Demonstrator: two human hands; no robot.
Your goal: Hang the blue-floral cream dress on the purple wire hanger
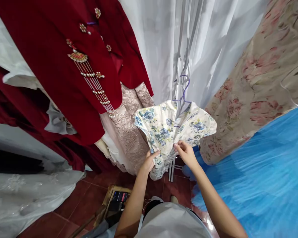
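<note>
In front of me a white dress (162, 127) with a blue floral print and short sleeves hangs from a purple hanger (184, 91). The hanger hooks onto a metal rack (180, 66). My left hand (149, 161) grips the dress at its left side, thumb pressed over the cloth. At the lower end of the neckline, my right hand (185, 152) pinches the front edge between thumb and fingers. Below the hands, the lower part of the dress is narrow and partly hidden.
A dark red jacket (96, 66) with a beaded tassel hangs at left above a pink textured garment (129, 132). Blue tulle (253, 165) and a beige floral garment (238, 99) are at right. A wooden stool or box (106, 198) bearing a phone-like device (119, 196) stands on the red tiled floor.
</note>
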